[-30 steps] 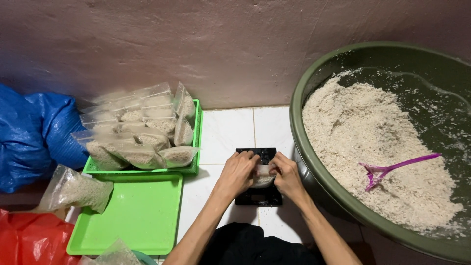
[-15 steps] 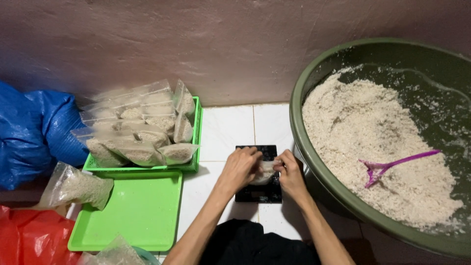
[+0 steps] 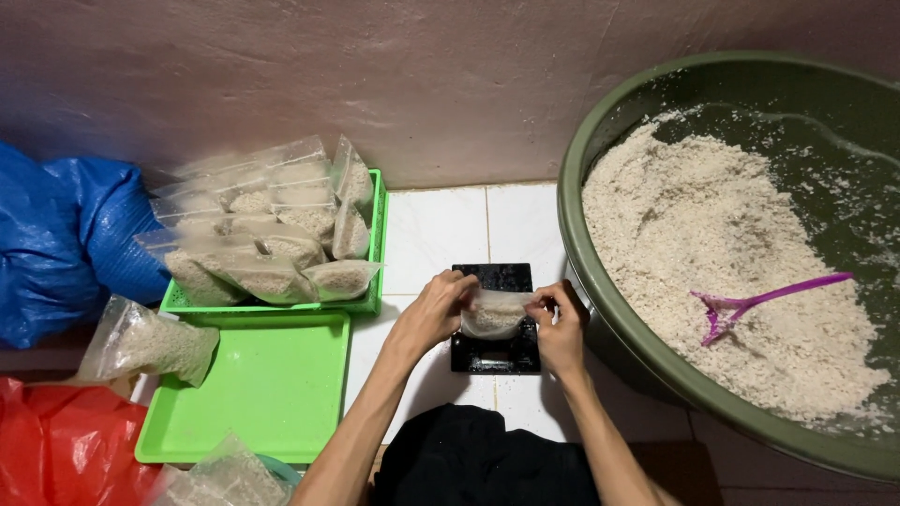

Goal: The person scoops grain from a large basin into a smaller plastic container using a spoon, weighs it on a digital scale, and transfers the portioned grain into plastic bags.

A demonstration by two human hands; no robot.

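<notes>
Landmark: a small black scale [image 3: 495,323] sits on the white tile floor [image 3: 441,230]; all places are read from it.
Far left: blue sacks [image 3: 66,234] and a red bag [image 3: 56,440] lie well left of the scale.
Left: a green tray [image 3: 370,281] stacked with filled bags [image 3: 262,244], and a second green tray [image 3: 262,394] nearer the person, bare in the middle, with a filled bag [image 3: 150,342] overhanging its left edge.
Left hand [image 3: 433,314]: fingers closed, pinching the left top corner of a small clear bag [image 3: 492,317].
Bag: partly filled with pale grain, held right over the scale; whether it rests on the plate cannot be told.
Right hand [image 3: 561,328]: fingers closed on the bag's right top corner.
Doing it well: likely keep the mouth level and taut, grain settled low, so nothing spills.
Right: a big green tub [image 3: 600,328] of grain [image 3: 712,244] touches the scale's right side, a purple scoop [image 3: 750,305] lying on the heap.
</notes>
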